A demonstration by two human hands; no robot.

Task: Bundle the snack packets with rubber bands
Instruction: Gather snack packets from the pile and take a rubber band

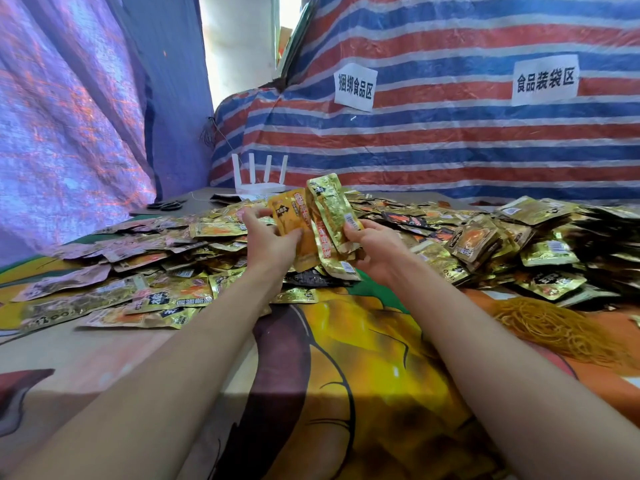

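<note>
Head view over the desk [363, 348], which is covered by a printed cloth of yellow, orange and brown. We see both forearms reaching forward to the middle of the picture. The left grip [268, 237] pinches an orange snack packet [289, 213] between thumb and fingers, with the thumb on the packet's printed face and the packet standing nearly upright. The right grip [374, 247] is curled round the lower end of a stack of gold snack packets [329, 209]. The stack is raised above the desk, tilted slightly left, and its upper end stands higher than the orange packet. The orange packet lies just beside the stack and touches its left edge. Beneath and behind the two grips a loose heap of snack packets [138, 271] spreads across the desk from the left side to the far right, deepest on the right. A pile of yellow rubber bands [554, 327] lies on the cloth near the right forearm, apart from both grips. At the far edge of the desk we see a white router [259, 178] with four upright antennas and, to its left, a pair of black scissors [166, 205]. A red, white and blue striped tarpaulin [450, 140] closes the background and carries two paper labels [355, 86] with printed characters.
</note>
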